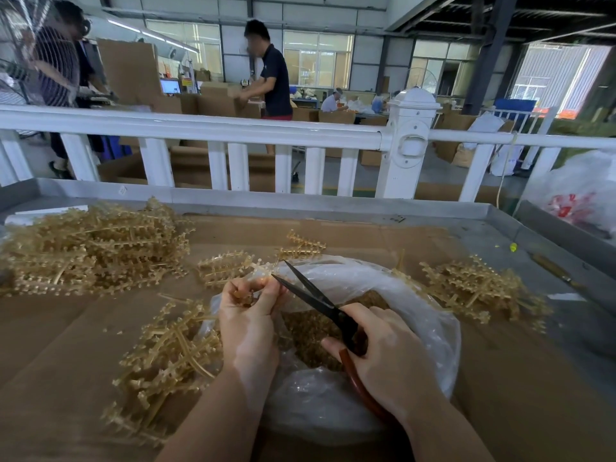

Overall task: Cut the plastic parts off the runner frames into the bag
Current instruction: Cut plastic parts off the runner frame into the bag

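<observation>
Left hand (248, 315) pinches a small translucent amber plastic runner frame (256, 281) between curled fingers and thumb, held over the 10 o'clock rim of the clear plastic bag (430, 315); the frame is mostly hidden by the fingers, so I can't tell how many parts are left on it. Right hand (383, 348) grips the black-bladed scissors with red-brown loop handles (320, 301), fingers curled through and around the handles. Blades are parted, tips pointing to about 10 o'clock, one tip just beside the left fingertips. Key relation: the frame piece lies at 10–11 o'clock from the right hand, right at the blade mouth, and the scissors' long axis runs 4 to 10 o'clock straight at it. The cut point sits over the bag opening, so severed parts should drop onto the heap of small amber cut parts (310, 331) already inside. My read: mid-cut, the next close of the blades needs the sprue seated deeper between them, clear of the thumb. Uncut frames are piled at 9 o'clock (93, 248) and 7 o'clock (166, 355) on the brown cardboard-covered table (500, 378); another amber pile sits at 2 o'clock (473, 288), cut or uncut I can't tell.
</observation>
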